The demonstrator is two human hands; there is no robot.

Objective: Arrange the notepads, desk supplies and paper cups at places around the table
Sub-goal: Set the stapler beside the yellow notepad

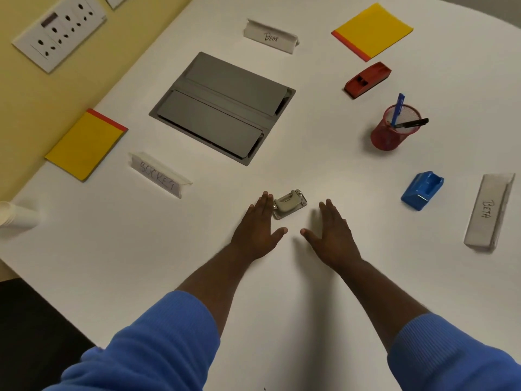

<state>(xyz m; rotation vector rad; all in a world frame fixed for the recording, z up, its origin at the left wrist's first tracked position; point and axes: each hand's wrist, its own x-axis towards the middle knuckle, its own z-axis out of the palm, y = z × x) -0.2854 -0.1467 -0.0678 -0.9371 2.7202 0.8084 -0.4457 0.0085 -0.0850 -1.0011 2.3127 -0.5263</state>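
Blue sleeves (158,342) are worn on both forearms; the left hand (259,227) and right hand (329,235) are laid flat on the table (282,306), fingers straight, nothing gripped. A grey hole punch (290,204) is set between them, just beside the left fingertips (267,197). Paper cups (17,215) are seen at the table's left edge.

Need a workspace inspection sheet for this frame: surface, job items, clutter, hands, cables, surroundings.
Surface: white table, grey hatch set in it.
Job's things: left notepad; far notepad; mesh cup holding blue pen and black marker; red desk piece; blue desk piece; hole punch; paper cups, left edge, blurred; DEAR card, SOCKET card, BETA card.
Clutter: nothing seen.
Grippers: left hand open, flat, fingertips at the hole punch; right hand open, flat, beside it.
Cables: nothing seen.
Surroundings: yellow wall, socket plate.
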